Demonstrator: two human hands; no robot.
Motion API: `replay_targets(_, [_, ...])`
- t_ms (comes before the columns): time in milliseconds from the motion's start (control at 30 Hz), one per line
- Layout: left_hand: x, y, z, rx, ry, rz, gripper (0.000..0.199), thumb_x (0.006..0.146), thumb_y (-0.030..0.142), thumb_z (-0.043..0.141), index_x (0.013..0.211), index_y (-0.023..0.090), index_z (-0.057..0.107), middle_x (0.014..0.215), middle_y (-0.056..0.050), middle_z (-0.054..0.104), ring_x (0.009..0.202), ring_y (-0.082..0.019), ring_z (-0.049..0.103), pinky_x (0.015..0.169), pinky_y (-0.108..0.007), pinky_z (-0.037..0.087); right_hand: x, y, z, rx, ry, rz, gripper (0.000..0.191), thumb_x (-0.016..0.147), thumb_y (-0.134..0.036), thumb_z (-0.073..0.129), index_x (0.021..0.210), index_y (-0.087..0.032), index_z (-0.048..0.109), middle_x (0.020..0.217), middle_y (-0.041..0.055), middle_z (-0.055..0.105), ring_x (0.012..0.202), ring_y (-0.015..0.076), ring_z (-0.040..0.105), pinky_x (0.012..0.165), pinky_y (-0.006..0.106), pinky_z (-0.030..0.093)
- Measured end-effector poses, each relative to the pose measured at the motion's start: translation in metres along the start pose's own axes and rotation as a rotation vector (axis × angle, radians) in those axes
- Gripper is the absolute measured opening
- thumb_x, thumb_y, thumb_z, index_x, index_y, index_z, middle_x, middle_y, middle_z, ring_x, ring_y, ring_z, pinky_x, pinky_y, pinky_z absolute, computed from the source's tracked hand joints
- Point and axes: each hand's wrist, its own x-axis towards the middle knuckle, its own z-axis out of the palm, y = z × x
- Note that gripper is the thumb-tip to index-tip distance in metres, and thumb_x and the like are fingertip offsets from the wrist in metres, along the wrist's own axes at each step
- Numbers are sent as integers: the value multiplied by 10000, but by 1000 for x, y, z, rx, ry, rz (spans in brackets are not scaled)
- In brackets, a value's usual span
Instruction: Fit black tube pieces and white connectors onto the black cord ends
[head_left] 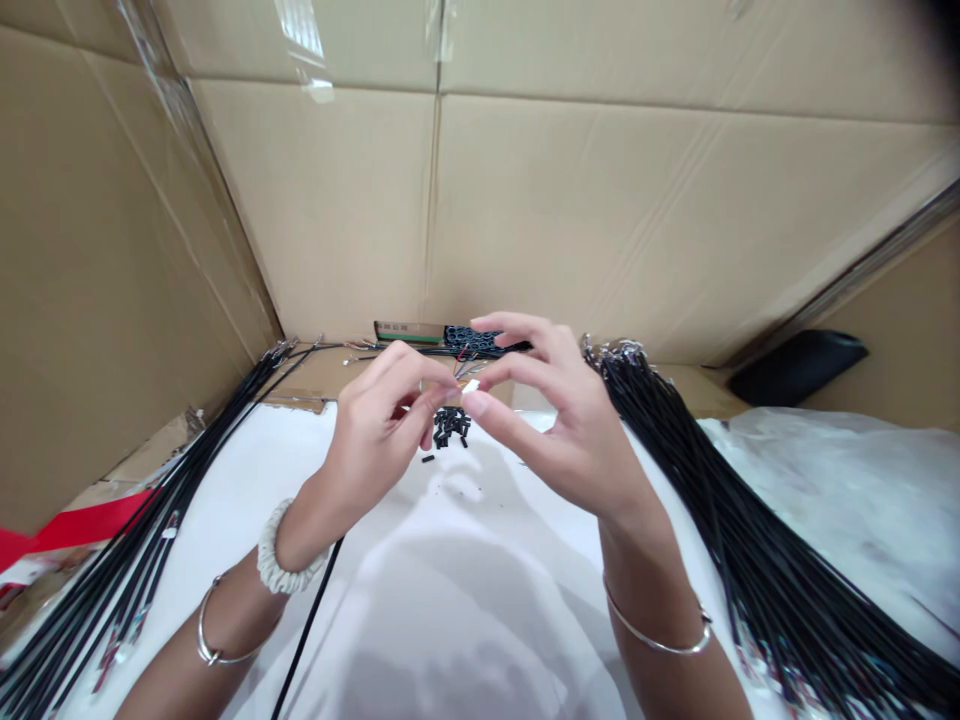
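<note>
Near the middle of the view, my left hand pinches thin coloured wires, with a black cable running down from beneath it. Opposite it, my right hand holds a small white connector between thumb and index finger, its other fingers raised. The two hands' fingertips nearly meet at the connector. Just beyond and below them, small black tube pieces lie in a pile on the white surface. How the wires meet the connector is too small to tell.
Bundles of black cables lie at the left and right. Cardboard walls enclose the back and sides. A box of black tubes lies at the back. Clear plastic and a black object are at right.
</note>
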Motion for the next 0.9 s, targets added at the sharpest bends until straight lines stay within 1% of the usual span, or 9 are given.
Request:
replay_targets(67, [0, 0, -1, 26, -1, 3, 100, 973, 114, 622, 920, 183, 671, 889, 17, 538, 488, -4, 552, 411, -132, 439, 0, 0, 0, 90, -55, 71, 145, 927, -269, 636, 806, -221, 701, 1316, 92, 658, 1227, 271, 582, 1075, 480, 434])
replay_targets(167, [-1, 0, -2, 51, -20, 0, 107, 970, 103, 622, 931, 187, 676, 899, 16, 538, 490, 1, 540, 411, -128, 431, 3, 5, 0, 258, -65, 214, 190, 912, -229, 607, 747, -224, 701, 1279, 79, 665, 1281, 275, 579, 1086, 487, 417])
replay_targets(233, [-1, 1, -4, 71, -31, 1, 118, 964, 91, 624, 942, 192, 682, 915, 15, 548, 484, 6, 514, 406, -127, 419, 6, 8, -1, 305, -55, 280, 204, 894, -223, 610, 712, -225, 702, 1256, 78, 673, 1299, 280, 573, 1076, 486, 412])
replay_targets(300, [0, 2, -5, 109, -38, 15, 130, 957, 83, 631, 953, 198, 690, 925, 9, 568, 501, -3, 505, 422, -133, 422, 8, 9, -1, 327, -71, 312, 203, 883, -236, 611, 704, -223, 706, 1250, 84, 676, 1299, 286, 573, 1048, 482, 423])
replay_targets(500, [3, 7, -7, 339, -28, 130, 147, 919, 50, 667, 930, 193, 701, 960, -29, 627, 745, -86, 614, 562, -163, 482, 8, 11, 0, 349, -82, 330, 179, 875, -299, 641, 728, -224, 710, 1246, 94, 672, 1247, 290, 599, 1021, 501, 449])
replay_targets(567, [3, 8, -6, 402, -14, 161, 146, 911, 48, 678, 926, 192, 699, 982, -33, 631, 746, -83, 609, 564, -164, 473, 7, 11, 1, 352, -100, 341, 193, 880, -335, 669, 732, -226, 728, 1235, 93, 688, 1255, 292, 601, 1019, 499, 462])
replay_targets(667, [3, 9, -5, 444, -6, 181, 144, 912, 49, 679, 923, 192, 696, 999, -34, 626, 731, -76, 602, 557, -161, 463, 5, 11, 1, 320, -107, 353, 185, 862, -399, 731, 785, -232, 754, 1277, 101, 693, 1277, 309, 599, 1009, 508, 478])
replay_targets(800, [3, 10, -5, 461, -1, 202, 140, 907, 52, 690, 927, 190, 696, 1001, -34, 619, 744, -76, 606, 582, -159, 479, 4, 13, 3, 310, -110, 299, 189, 872, -410, 743, 810, -232, 751, 1274, 114, 710, 1343, 308, 570, 1013, 483, 498])
replay_targets(900, [3, 10, -6, 477, -9, 210, 139, 905, 52, 694, 943, 185, 702, 1014, -40, 615, 756, -75, 607, 606, -160, 494, 4, 15, 3, 333, -120, 286, 201, 886, -421, 735, 829, -229, 751, 1298, 119, 707, 1352, 301, 569, 996, 469, 514])
